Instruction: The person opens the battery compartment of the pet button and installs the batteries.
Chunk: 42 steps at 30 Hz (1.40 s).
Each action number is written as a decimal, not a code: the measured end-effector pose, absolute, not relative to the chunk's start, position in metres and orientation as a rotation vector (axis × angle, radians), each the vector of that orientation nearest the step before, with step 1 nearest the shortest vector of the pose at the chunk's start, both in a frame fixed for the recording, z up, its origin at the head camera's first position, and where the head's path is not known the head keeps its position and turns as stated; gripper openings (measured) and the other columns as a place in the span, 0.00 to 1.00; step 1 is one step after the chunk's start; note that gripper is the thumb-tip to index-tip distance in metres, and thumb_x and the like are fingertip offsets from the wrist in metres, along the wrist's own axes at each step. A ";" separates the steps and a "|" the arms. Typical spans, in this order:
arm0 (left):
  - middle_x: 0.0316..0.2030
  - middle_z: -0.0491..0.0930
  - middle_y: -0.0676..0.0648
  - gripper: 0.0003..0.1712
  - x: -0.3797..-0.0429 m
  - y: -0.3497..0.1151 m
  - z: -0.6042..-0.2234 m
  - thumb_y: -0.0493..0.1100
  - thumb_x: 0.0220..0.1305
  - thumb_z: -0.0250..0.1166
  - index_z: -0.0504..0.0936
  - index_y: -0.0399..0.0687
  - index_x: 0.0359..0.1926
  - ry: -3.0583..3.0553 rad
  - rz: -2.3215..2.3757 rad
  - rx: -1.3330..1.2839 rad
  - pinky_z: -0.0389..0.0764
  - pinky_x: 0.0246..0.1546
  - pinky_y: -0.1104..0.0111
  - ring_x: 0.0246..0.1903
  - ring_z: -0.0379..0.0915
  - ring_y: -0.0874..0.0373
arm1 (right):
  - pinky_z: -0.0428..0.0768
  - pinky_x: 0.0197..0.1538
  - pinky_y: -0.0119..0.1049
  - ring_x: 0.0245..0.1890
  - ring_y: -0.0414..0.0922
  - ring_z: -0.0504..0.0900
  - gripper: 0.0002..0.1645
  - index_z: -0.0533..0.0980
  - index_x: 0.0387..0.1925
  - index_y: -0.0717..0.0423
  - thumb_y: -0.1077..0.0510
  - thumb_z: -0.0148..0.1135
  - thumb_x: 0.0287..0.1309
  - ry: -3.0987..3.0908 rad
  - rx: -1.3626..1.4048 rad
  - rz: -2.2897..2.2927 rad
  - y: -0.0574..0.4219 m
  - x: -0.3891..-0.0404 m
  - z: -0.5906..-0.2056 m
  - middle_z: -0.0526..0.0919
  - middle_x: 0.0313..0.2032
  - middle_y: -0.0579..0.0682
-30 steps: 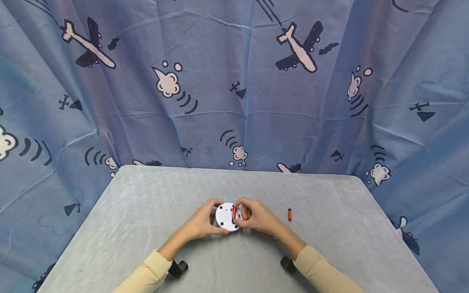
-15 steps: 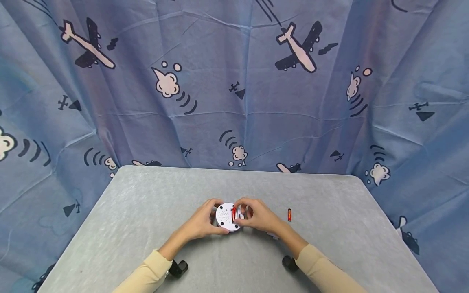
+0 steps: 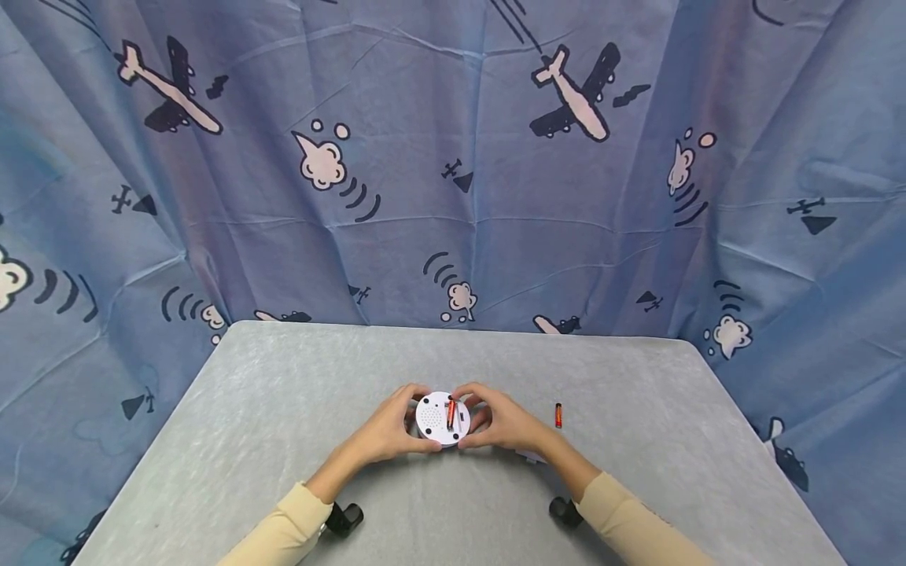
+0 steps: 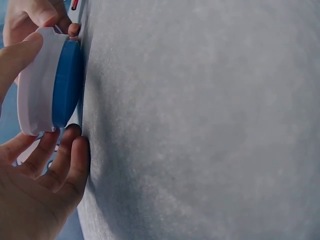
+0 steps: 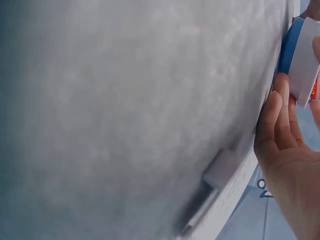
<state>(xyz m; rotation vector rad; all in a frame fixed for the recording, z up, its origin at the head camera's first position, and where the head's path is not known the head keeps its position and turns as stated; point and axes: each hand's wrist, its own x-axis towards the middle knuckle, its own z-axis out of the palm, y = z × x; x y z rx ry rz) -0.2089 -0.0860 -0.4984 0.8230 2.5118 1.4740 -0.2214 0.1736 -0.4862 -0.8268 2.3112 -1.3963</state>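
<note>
1. Table (image 3: 318, 369), grey; from its near side both forearms (image 3: 336, 472) are angled inward
2. Left hand (image 3: 389, 424), arched; left rim of the device gripped, thumb at near edge, fingers at far edge
3. Right hand (image 3: 499, 423), mirrored; right rim pinched between curved thumb and fingers
4. Round device (image 3: 432, 423), white over blue, held between both hands, perforated face up
5. White piece (image 3: 530, 456), laid beside right forearm, partly hidden
6. Red battery (image 3: 451, 414), set slightly slanted on device's upper face
7. Loose battery (image 3: 558, 415), laid right of right hand

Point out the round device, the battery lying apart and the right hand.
Round device (image 3: 440, 424), head view: white face.
Battery lying apart (image 3: 558, 416), head view: casing middle.
Right hand (image 3: 506, 418), head view: back of hand.
</note>
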 end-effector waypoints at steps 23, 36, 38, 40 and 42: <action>0.57 0.75 0.37 0.47 -0.207 -0.087 -0.495 0.45 0.50 0.83 0.70 0.29 0.65 2.615 1.372 0.869 0.72 0.57 0.51 0.56 0.72 0.46 | 0.80 0.35 0.32 0.33 0.48 0.83 0.37 0.77 0.63 0.60 0.65 0.79 0.50 2.254 -0.795 -1.461 0.172 -0.221 -0.488 0.78 0.50 0.56; 0.56 0.75 0.38 0.46 -0.208 -0.086 -0.494 0.45 0.51 0.82 0.70 0.29 0.64 2.602 1.368 0.868 0.73 0.55 0.52 0.53 0.72 0.48 | 0.77 0.32 0.31 0.30 0.47 0.81 0.36 0.77 0.63 0.63 0.64 0.79 0.51 2.287 -0.816 -1.410 0.172 -0.222 -0.486 0.80 0.45 0.54; 0.57 0.75 0.37 0.46 -0.207 -0.086 -0.494 0.44 0.51 0.82 0.69 0.28 0.64 2.602 1.364 0.870 0.72 0.56 0.51 0.54 0.72 0.47 | 0.76 0.31 0.31 0.30 0.47 0.81 0.35 0.78 0.62 0.64 0.64 0.79 0.51 2.298 -0.829 -1.398 0.171 -0.222 -0.485 0.80 0.44 0.55; 0.57 0.75 0.37 0.46 -0.207 -0.086 -0.493 0.44 0.51 0.82 0.69 0.28 0.65 2.605 1.358 0.871 0.72 0.56 0.51 0.55 0.72 0.46 | 0.76 0.31 0.31 0.30 0.47 0.81 0.35 0.78 0.62 0.64 0.64 0.79 0.51 2.310 -0.837 -1.388 0.171 -0.222 -0.485 0.80 0.44 0.55; 0.58 0.74 0.36 0.46 -0.207 -0.087 -0.494 0.44 0.51 0.82 0.69 0.28 0.65 2.605 1.357 0.870 0.72 0.57 0.50 0.56 0.71 0.46 | 0.77 0.32 0.32 0.31 0.48 0.81 0.35 0.78 0.61 0.65 0.65 0.79 0.50 2.318 -0.845 -1.385 0.171 -0.222 -0.485 0.80 0.45 0.55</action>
